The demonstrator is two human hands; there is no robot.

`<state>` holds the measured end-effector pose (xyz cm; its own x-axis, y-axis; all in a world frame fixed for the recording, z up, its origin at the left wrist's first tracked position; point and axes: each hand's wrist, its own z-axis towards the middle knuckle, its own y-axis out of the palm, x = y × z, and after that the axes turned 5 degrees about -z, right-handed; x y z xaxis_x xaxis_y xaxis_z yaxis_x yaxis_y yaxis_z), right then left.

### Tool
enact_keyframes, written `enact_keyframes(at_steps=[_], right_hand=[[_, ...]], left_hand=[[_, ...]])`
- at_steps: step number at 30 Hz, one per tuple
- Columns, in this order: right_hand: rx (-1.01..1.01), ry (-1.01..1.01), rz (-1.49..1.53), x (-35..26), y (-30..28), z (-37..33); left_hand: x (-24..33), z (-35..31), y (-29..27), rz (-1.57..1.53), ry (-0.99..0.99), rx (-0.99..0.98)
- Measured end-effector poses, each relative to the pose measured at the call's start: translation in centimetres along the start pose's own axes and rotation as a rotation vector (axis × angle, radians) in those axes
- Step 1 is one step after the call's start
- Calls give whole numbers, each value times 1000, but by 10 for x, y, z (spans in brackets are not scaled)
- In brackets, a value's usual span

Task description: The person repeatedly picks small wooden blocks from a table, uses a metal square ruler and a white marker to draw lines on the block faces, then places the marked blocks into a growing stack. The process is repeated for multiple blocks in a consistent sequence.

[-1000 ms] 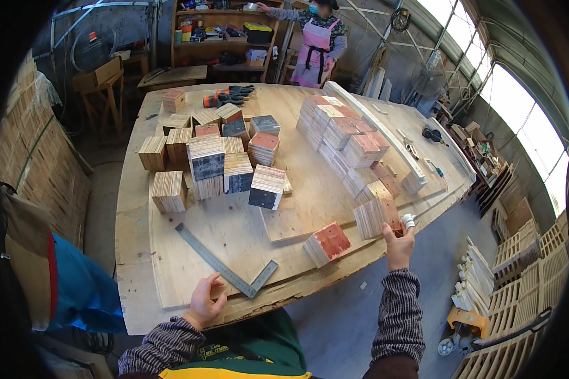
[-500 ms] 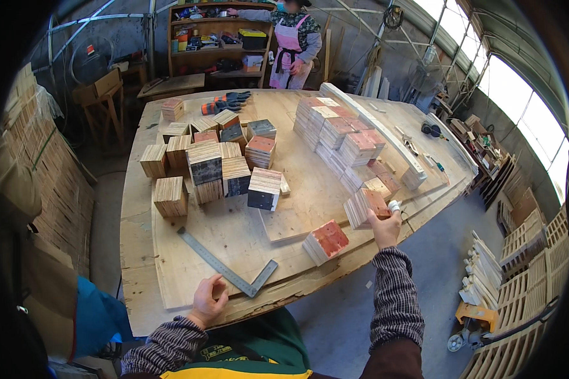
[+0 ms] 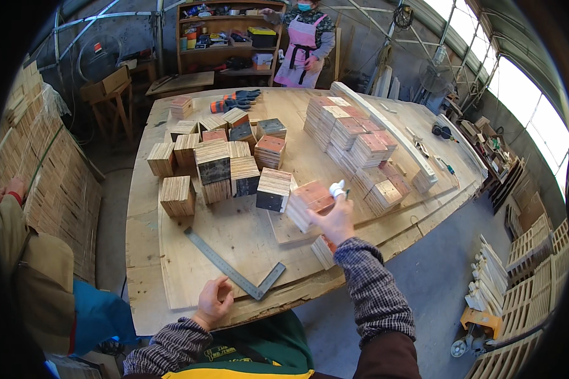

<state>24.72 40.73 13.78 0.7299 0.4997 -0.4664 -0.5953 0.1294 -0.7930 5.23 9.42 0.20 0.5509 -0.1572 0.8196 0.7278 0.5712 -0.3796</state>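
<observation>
**Red-topped block [image 3: 314, 195] carried inward from the near right of the tabletop [image 3: 183, 271]**

I observe one change of note: half a second ago the held block was near the front right edge; it now stands farther left, in front of the loose cluster [image 3: 214, 169]. I read this as a carry in progress. The block looks raised and tilted, though blur keeps me from confirming clearance.

My right hand [image 3: 335, 222] pinches it, thumb on the near side; the far fingers are partly hidden. A white item [image 3: 338, 188] shows at those fingers; I cannot identify it. My left hand [image 3: 214, 303] is empty, fingers loosely curled, at the near edge just beside the steel square [image 3: 229, 268]. It has not shifted noticeably.

Count:
- Held block: one.
- Second block [image 3: 324, 252]: one, near the front edge, partly covered by my right hand and the held block.
- Loose cluster, left half: at least thirteen blocks; overlaps prevent an exact figure.
- Lone block [image 3: 181, 107], far left corner: one.
- Stack [image 3: 354, 129], right half: several tiers, not countable.
- Pale bar [image 3: 385, 131], beside the stack: one.
- Steel square: one.
- Dark gloves [image 3: 235, 101], far edge: apparently two.
</observation>
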Motion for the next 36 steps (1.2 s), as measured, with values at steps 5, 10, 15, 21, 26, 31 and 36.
enact_keyframes(at_steps=[5,10,15,21,26,31,36], right_hand=[[-95,-190,8,-40,12,-29],[-105,-297,86,-74,25,-59],[-182,-290,119,-110,57,-91],[-107,-382,184,-123,72,-123],[-41,-368,220,-110,59,-151],[6,-394,386,-107,35,-212],[-64,-338,396,-116,5,-276]], left_hand=[[1,1,0,13,21,-2],[4,2,0,22,44,16],[3,3,-3,27,50,-5],[3,1,-5,25,26,-26],[-2,-1,-4,14,26,-18],[-12,-3,-1,51,73,4],[-9,-3,-4,-169,-56,-31]])
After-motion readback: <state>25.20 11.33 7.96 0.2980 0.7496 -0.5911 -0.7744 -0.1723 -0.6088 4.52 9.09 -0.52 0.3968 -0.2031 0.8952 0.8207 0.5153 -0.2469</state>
